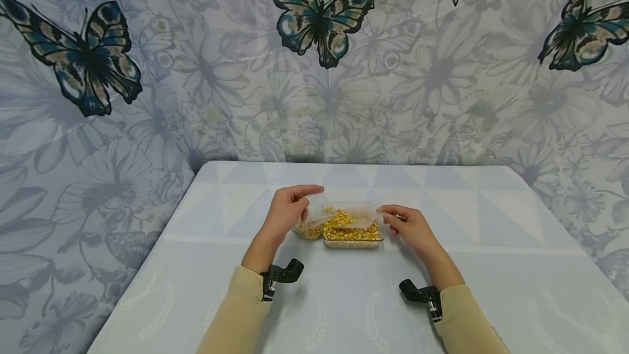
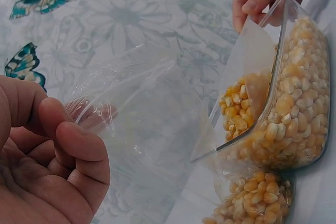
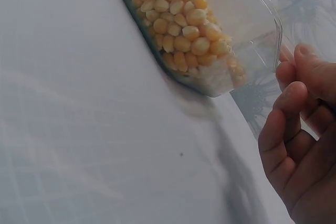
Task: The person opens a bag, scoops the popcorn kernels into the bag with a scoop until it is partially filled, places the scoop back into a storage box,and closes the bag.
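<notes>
A clear plastic bag (image 2: 152,95) has its upper edge pinched by my left hand (image 1: 289,207); its bottom holds yellow corn kernels (image 2: 260,195) and rests on the table. Beside the bag, on its right, stands a clear rectangular container (image 1: 351,244) filled with more kernels (image 3: 184,30). A thin, whitish translucent sheet-like piece (image 1: 362,216) leans into the container among the kernels. My right hand (image 1: 407,225) pinches that piece near the container's right end. Where the right fingertips meet it is partly hidden in the right wrist view.
The pale, triangle-patterned table (image 1: 344,299) runs back to a wall covering (image 1: 314,108) printed with flowers and butterflies. Black wrist mounts (image 1: 285,272) sit on both forearms, just ahead of the beige sleeves (image 1: 236,313).
</notes>
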### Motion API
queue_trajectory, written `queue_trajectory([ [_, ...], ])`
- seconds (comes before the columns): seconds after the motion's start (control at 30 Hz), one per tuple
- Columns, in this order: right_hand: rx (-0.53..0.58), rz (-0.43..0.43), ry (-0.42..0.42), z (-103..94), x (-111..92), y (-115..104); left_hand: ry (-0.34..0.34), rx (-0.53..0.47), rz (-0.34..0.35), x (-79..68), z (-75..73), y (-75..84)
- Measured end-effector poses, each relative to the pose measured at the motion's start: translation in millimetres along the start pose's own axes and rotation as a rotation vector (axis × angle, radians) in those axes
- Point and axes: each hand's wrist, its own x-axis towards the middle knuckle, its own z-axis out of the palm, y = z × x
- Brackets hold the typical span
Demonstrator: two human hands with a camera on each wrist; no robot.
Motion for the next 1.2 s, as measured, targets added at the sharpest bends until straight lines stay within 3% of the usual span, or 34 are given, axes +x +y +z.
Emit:
queue_trajectory([
  [0.47,0.059,-0.019,0.037,-5.5,0.0,-4.2,0.000,-0.003,-0.006,0.4,0.4,-1.8],
  [1.2,0.065,-0.039,0.068,-14.1,-4.3,-17.3,-0.004,-0.008,-0.009,1.3,-1.1,-1.6],
])
